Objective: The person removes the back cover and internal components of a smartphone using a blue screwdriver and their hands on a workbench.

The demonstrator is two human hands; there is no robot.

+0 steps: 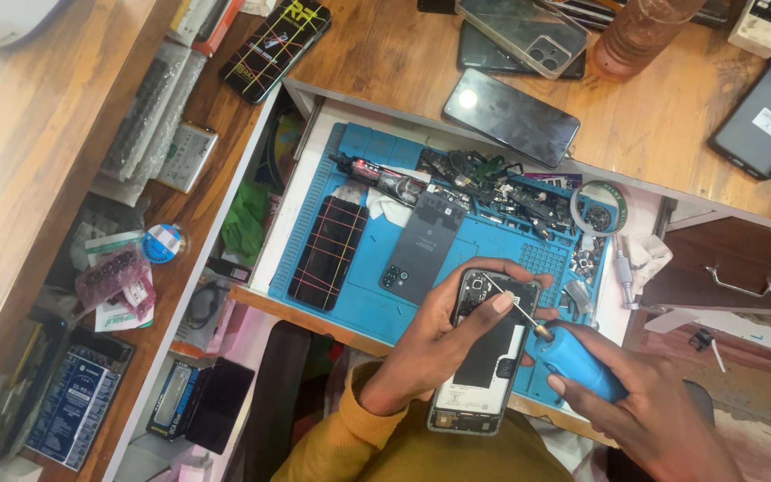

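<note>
The opened phone (485,353) lies on the mat's (377,308) near edge; the back cover (421,243) sits behind it, the cracked screen (328,253) left.

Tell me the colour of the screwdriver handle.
Blue; the screwdriver handle in the right hand shows in the head view.

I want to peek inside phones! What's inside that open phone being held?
Inside the open phone shows a black cover plate, a camera at its top and a light lower section. The left hand and the screwdriver tip hide some; parts beneath the plate are covered.

Glossy wooden desk (385,62); matt blue mat (377,303)
</note>
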